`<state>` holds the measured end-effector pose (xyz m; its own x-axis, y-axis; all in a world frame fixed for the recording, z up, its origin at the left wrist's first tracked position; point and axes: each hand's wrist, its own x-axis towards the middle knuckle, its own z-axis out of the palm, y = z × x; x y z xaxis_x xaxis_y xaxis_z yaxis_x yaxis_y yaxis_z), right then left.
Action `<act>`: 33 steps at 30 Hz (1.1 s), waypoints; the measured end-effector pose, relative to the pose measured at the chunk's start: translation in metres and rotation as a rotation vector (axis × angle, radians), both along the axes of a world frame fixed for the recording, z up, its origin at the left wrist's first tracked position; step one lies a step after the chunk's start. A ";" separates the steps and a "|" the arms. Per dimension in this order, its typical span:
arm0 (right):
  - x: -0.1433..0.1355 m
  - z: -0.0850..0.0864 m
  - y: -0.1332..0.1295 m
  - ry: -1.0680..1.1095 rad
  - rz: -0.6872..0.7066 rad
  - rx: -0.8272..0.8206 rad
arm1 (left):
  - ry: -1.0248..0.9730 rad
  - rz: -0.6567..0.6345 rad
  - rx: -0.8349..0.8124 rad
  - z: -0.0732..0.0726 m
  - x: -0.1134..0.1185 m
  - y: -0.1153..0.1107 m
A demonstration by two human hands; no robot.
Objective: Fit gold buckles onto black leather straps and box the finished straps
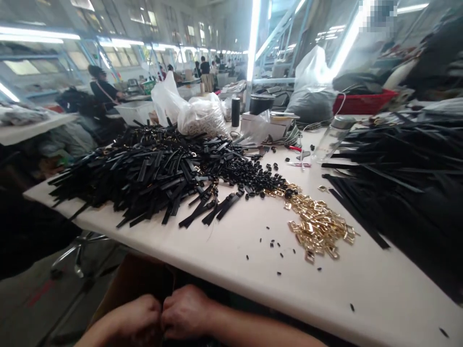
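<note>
My left hand point(139, 313) and my right hand point(186, 311) meet below the table's front edge, knuckles close together. Both are closed, and what they hold, if anything, is hidden. Beyond them on the white table point(231, 250) lies a large heap of black straps point(152, 168), some with gold-coloured metal fittings. To its right a pile of small black loops point(253, 174) runs into a heap of gold rectangular buckles point(318, 224). Several tiny black pieces point(272, 244) are scattered on the tabletop nearer to me.
Long black strips point(390, 168) cover the table's right side. A clear bottle point(331, 137), a red-handled tool point(295, 149) and plastic bags point(202, 115) stand or lie towards the back. Brown cardboard point(126, 279) sits under the front edge. Other people work far off.
</note>
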<state>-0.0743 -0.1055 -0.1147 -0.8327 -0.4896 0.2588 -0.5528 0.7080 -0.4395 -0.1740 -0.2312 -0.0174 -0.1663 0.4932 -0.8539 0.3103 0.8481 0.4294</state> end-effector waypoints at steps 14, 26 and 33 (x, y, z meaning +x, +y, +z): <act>-0.009 -0.008 0.001 -0.045 0.048 -0.022 | 1.031 0.089 0.449 0.037 -0.049 0.218; -0.029 0.002 -0.006 -0.235 0.142 0.048 | 1.015 -0.159 0.544 0.032 -0.029 0.251; -0.023 0.010 -0.002 -0.231 0.114 0.052 | 1.058 -0.390 0.301 0.064 -0.049 0.262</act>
